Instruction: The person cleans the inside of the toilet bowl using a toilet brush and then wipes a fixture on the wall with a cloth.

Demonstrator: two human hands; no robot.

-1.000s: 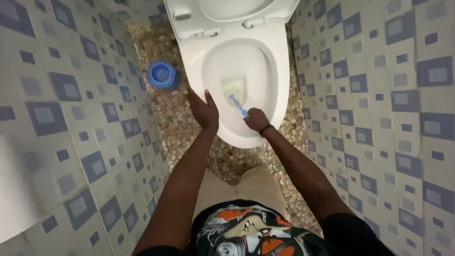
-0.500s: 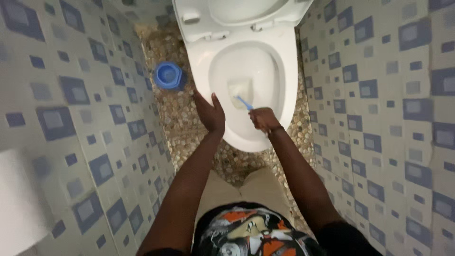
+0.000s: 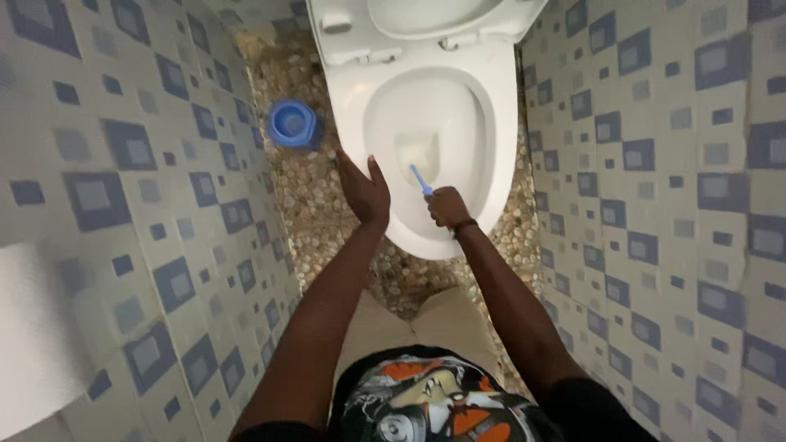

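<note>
A white toilet [image 3: 491,123] stands ahead of me with its seat and lid raised. My right hand [image 3: 447,206] is closed around the blue handle of a toilet brush [image 3: 420,180], which reaches down into the bowl towards the water. My left hand [image 3: 363,191] rests flat on the bowl's left rim, fingers spread. A dark band sits on my right wrist.
A blue brush holder [image 3: 292,124] stands on the pebble floor [image 3: 311,196] left of the toilet. Tiled walls with blue and grey squares close in on both sides. A white fixture edge [image 3: 33,327] shows at the lower left.
My right hand and the brush have shifted slightly back and forth inside the bowl. The view has drifted a little left, and my left hand has stayed on the rim.
</note>
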